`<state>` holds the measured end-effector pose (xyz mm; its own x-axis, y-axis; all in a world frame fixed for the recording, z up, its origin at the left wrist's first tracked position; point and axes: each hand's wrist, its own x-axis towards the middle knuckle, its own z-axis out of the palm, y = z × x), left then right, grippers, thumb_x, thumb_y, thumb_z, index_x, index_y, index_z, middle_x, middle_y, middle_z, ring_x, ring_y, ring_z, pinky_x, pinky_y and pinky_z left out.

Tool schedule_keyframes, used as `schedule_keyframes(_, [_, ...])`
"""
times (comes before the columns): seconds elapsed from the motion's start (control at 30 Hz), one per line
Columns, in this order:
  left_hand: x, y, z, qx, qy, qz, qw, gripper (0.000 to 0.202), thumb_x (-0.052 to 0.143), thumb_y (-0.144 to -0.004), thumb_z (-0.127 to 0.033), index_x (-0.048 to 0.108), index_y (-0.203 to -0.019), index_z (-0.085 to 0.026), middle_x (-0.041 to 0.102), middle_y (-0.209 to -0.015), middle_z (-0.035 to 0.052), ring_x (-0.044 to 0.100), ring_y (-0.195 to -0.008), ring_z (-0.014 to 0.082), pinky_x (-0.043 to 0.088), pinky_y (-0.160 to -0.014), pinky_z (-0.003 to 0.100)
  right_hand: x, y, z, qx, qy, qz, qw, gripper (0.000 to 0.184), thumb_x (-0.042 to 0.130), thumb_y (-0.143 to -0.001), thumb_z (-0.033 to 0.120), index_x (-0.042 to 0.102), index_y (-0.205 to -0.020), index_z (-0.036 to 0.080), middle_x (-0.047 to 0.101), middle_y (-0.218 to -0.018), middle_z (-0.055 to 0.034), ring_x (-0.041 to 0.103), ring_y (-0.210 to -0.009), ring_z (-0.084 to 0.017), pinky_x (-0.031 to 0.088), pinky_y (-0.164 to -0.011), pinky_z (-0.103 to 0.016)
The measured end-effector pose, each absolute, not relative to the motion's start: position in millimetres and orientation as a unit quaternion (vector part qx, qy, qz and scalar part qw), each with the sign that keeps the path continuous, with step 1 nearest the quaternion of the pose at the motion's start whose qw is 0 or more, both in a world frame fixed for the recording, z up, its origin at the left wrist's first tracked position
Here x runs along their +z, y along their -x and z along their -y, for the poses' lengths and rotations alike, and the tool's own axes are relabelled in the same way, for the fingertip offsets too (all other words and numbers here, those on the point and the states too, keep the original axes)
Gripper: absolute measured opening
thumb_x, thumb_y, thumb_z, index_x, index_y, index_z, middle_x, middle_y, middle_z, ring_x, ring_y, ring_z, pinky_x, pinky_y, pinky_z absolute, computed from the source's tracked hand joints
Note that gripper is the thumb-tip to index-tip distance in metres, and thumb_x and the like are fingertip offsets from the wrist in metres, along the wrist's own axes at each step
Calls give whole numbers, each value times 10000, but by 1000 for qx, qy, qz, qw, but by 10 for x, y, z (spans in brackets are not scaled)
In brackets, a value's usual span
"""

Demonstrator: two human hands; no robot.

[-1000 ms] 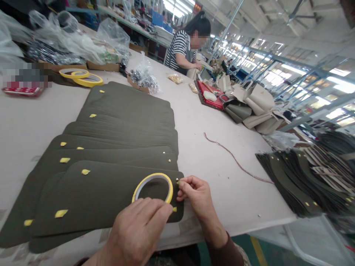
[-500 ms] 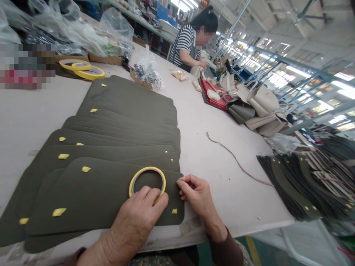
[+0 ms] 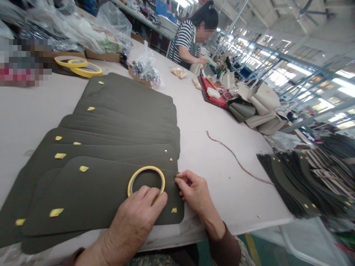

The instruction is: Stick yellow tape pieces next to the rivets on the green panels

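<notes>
My left hand (image 3: 141,210) grips a roll of yellow tape (image 3: 146,168) by its near side, above the top dark olive panel (image 3: 102,195). At that panel's right edge my right hand (image 3: 191,188) is closed in a pinch. A tiny yellowish bit shows at its fingertips, apparently a piece of tape, mostly hidden. Small yellow tape pieces (image 3: 84,169) stick to the panel, one (image 3: 174,210) near its lower right corner. Behind it several like panels (image 3: 124,96) lie overlapped in a fanned stack, two small metal studs (image 3: 171,159) showing on their right side.
More tape rolls (image 3: 85,69) lie at the back left near plastic bags (image 3: 66,33). A brown cord (image 3: 235,159) crosses the table on the right. Stacked dark strips (image 3: 288,184) sit at the right edge. Bags (image 3: 260,99) and a co-worker (image 3: 185,40) are farther back.
My right hand has shifted slightly left, bringing its pinched fingertips onto the panel's edge. My left hand keeps its hold on the tape roll. The view has moved slightly.
</notes>
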<state>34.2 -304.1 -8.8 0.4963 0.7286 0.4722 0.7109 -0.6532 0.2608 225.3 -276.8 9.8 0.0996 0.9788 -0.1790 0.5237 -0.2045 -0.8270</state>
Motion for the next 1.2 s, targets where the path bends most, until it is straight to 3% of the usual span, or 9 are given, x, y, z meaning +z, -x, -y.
schedule_keyframes(0.1, [-88,-344,3043,281,-862,-420,21,288,369,-905,-22,590,-921,-206,602,-791,12,504,-717,193,387,-638,327,80,-2318,2773,389,685,533,310,241,669,-803,316,631,-1000,183,550,-467,79,528,-388,-104,403,-368,-171])
schedule_keyframes(0.23, [-114,-336,3058,280,-865,-415,24,278,379,-906,-27,589,-946,-205,601,-799,14,510,-729,195,391,-645,327,26,-2394,2875,442,678,476,344,260,646,-837,420,637,-807,162,625,-566,17,576,-453,-109,461,-423,-193])
schedule_keyframes(0.47, [-117,-334,3052,289,-861,-417,27,274,370,-923,-45,593,-937,-203,605,-793,12,510,-721,197,397,-646,332,36,-2250,2905,253,669,624,315,189,607,-868,275,749,-781,187,713,-691,-29,629,-627,-153,467,-595,-239])
schedule_keyframes(0.63, [-98,-342,3051,296,-857,-421,23,261,367,-950,-89,604,-945,-198,612,-789,20,523,-721,195,410,-635,330,99,-2298,2780,292,655,640,276,186,601,-861,268,735,-760,187,690,-665,-7,603,-598,-143,450,-586,-239])
schedule_keyframes(0.8, [-24,-225,2957,337,-845,-415,0,239,365,-978,-130,598,-1008,-173,651,-892,43,570,-849,188,469,-769,316,149,-2385,2608,267,652,627,332,235,609,-866,327,715,-994,160,715,-876,-37,548,-583,-115,467,-610,-249])
schedule_keyframes(0.87, [22,-148,2850,330,-839,-431,-32,217,390,-971,-136,594,-1040,-154,661,-954,62,575,-943,213,477,-848,348,127,-2362,2503,273,659,624,320,282,641,-839,328,703,-1051,153,717,-874,-41,571,-603,-122,473,-621,-252])
schedule_keyframes(1.0, [60,-22,2613,292,-837,-457,-77,194,414,-961,-159,598,-1023,-148,666,-946,74,574,-956,249,492,-838,397,30,-2300,2309,347,670,589,289,260,685,-776,304,721,-968,132,704,-711,-29,637,-651,-159,476,-611,-249])
schedule_keyframes(1.2, [32,93,2631,276,-851,-440,-77,160,428,-966,-170,588,-956,-164,629,-800,41,569,-793,222,472,-712,364,-59,-2291,2275,351,676,579,291,143,669,-754,288,732,-763,160,718,-685,-31,640,-632,-161,450,-569,-243])
